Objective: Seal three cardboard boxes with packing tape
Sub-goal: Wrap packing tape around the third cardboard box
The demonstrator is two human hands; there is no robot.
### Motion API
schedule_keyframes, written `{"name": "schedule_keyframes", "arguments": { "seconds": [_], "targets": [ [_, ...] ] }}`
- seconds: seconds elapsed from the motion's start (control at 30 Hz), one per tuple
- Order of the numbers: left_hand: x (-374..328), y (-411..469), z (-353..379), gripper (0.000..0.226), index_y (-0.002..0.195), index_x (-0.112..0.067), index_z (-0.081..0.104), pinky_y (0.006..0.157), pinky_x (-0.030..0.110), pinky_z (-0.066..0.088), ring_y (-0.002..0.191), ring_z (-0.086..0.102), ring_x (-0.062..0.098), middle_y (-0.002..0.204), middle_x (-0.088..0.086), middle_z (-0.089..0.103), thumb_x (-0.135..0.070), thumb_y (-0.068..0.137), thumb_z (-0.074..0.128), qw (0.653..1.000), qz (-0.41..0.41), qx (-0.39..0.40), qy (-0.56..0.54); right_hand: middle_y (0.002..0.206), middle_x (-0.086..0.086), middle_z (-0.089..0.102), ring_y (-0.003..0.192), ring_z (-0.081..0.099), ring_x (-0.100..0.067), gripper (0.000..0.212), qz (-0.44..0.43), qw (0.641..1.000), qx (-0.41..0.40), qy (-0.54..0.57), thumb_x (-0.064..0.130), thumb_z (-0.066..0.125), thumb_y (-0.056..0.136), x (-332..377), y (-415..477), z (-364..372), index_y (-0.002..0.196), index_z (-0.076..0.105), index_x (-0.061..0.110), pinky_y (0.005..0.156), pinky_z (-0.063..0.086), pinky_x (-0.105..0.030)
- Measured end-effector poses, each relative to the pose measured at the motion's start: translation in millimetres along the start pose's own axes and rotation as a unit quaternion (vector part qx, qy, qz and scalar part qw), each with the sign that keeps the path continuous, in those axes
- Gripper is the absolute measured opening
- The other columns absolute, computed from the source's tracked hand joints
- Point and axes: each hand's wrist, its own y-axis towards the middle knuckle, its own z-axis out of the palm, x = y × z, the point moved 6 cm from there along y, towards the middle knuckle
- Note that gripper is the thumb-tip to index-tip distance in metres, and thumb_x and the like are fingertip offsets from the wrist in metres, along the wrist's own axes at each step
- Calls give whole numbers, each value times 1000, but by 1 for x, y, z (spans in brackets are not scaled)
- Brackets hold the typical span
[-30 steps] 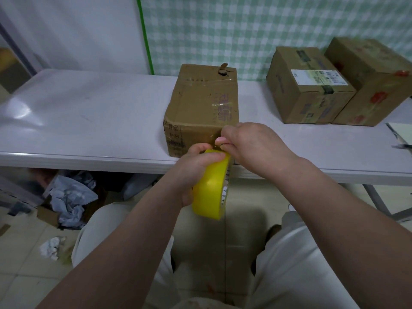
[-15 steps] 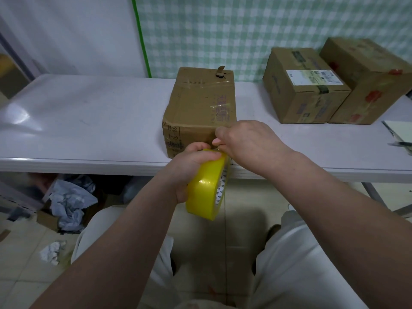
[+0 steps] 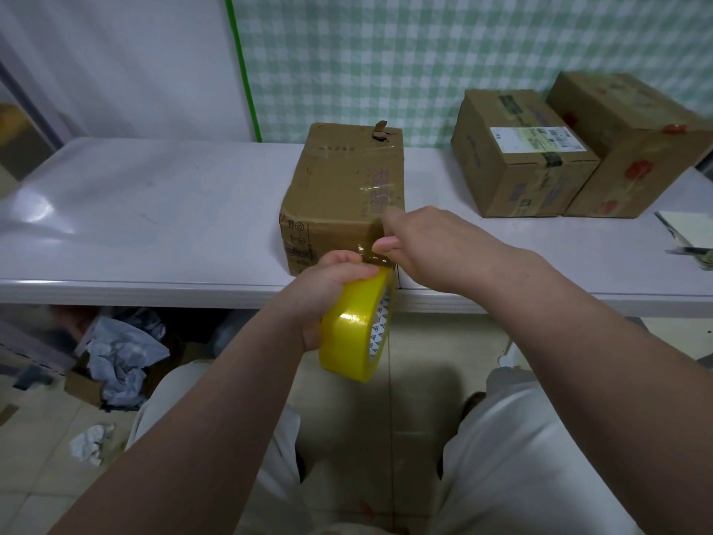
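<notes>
A cardboard box stands near the front edge of the white table, its top crossed by clear tape. My left hand grips a yellow roll of packing tape just below the table edge, in front of the box. My right hand pinches the loose tape end at the box's front right corner, with a short strip stretched between roll and fingers. Two more cardboard boxes, one with a white label and one with red marks, sit side by side at the back right.
A notebook and a dark tool lie at the table's right edge. Under the table on the left are crumpled papers and a small box. A green checked wall stands behind the table. My legs are below the hands.
My right hand has lifted slightly from the roll toward the box's front corner, drawing out a short strip of tape. The left hand and roll stay in about the same place.
</notes>
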Motion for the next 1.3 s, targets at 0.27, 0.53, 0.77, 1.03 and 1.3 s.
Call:
{"name": "schedule_keyframes", "arguments": {
  "seconds": [0.27, 0.53, 0.77, 1.03, 1.3],
  "targets": [
    [1, 0, 1, 41, 118, -20, 51, 79, 45, 53, 93, 63, 33, 115, 16, 58, -21, 81, 69, 1000, 12, 5, -5, 94, -4, 56, 83, 49, -19, 24, 11, 999, 29, 29, 29, 40, 103, 2, -1, 4, 115, 57, 17, 68, 35, -30],
    [3, -1, 0, 46, 115, -20, 52, 78, 44, 54, 90, 63, 32, 114, 16, 58, -22, 74, 73, 1000, 10, 12, -13, 82, -2, 53, 77, 49, -27, 21, -2, 1000, -8, -4, 37, 35, 103, 5, 4, 5, 93, 42, 19, 60, 31, -33],
    [4, 1, -2, 48, 119, -20, 50, 84, 48, 52, 95, 63, 34, 118, 18, 58, -22, 76, 72, 1000, 6, 14, -5, 67, 6, 33, 71, 40, -25, 22, -20, 997, -16, -68, 38, 32, 103, 8, 6, 5, 90, 34, 20, 53, 21, -33],
    [2, 2, 0, 36, 116, -20, 51, 86, 50, 51, 100, 62, 36, 116, 17, 59, -20, 84, 67, 1000, 8, 13, 0, 80, 1, 42, 74, 41, -23, 17, -26, 994, 7, -104, 37, 30, 104, 12, 9, 9, 93, 31, 24, 61, 30, -32],
    [1, 3, -3, 45, 114, -21, 54, 87, 54, 51, 105, 62, 39, 118, 19, 59, -24, 73, 72, 1000, 10, 7, 15, 75, 1, 38, 72, 41, -24, 14, -21, 990, 19, -140, 33, 31, 104, 15, 11, 8, 94, 31, 25, 60, 30, -33]
  ]
}}
